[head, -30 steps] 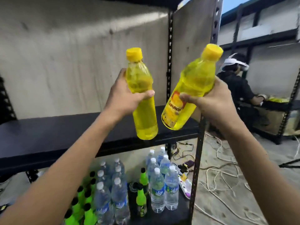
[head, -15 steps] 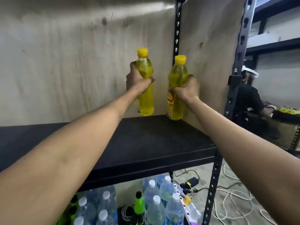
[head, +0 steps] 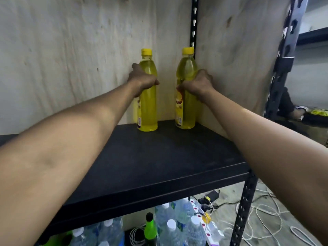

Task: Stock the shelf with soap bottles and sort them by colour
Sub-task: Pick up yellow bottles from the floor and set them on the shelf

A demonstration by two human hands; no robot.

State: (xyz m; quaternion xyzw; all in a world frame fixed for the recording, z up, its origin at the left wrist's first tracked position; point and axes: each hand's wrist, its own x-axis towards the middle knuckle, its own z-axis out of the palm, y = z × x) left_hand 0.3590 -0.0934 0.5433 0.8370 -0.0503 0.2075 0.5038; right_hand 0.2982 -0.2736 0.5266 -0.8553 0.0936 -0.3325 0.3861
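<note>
- Left hand [head: 142,80] grips the left yellow plastic soap bottle [head: 148,103], upright on the black shelf board [head: 159,157] at 12 o'clock.
- Right hand [head: 198,82] grips the right yellow plastic soap bottle [head: 186,107], upright in the back corner.

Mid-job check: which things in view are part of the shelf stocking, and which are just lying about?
Job: left yellow bottle, right yellow bottle, black shelf, left hand, right hand.

Lying about: water bottles, green bottle, power strip, cables.

Two bare forearms, no sleeves in view, left hand [head: 142,80] and right hand [head: 198,84] seemingly ringless
</note>
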